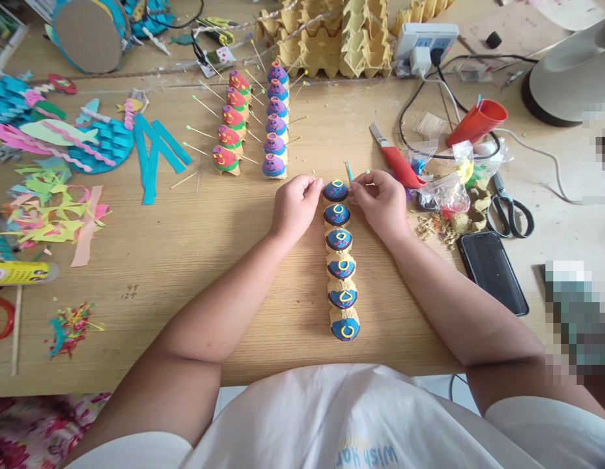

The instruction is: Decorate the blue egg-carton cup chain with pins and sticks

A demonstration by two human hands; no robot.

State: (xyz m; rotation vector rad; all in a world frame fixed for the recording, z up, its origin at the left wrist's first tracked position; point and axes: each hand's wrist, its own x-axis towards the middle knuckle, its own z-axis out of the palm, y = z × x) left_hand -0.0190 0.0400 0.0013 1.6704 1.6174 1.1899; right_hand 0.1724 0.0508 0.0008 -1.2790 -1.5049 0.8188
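Observation:
A row of egg-carton cups (338,239) painted blue, with yellow rings and small faces, runs down the table between my hands. My left hand (297,203) is closed in a pinch at the left of the farthest cup, and a thin toothpick with a pale ball tip (314,174) sticks up from its fingers. On the other side, my right hand (384,202) pinches close to the same cup; a toothpick with a greenish ball tip (367,172) shows above its fingers. A small blue stick (350,170) stands just beyond that cup; what supports it is hidden.
Red-green cups (228,137) and purple-blue cups (274,165) with ball-tipped sticks stand farther back. On the right lie a red-handled knife (400,163), scissors (510,212), a phone (494,270) and a red cup (478,124). Paper scraps (48,202) cover the left.

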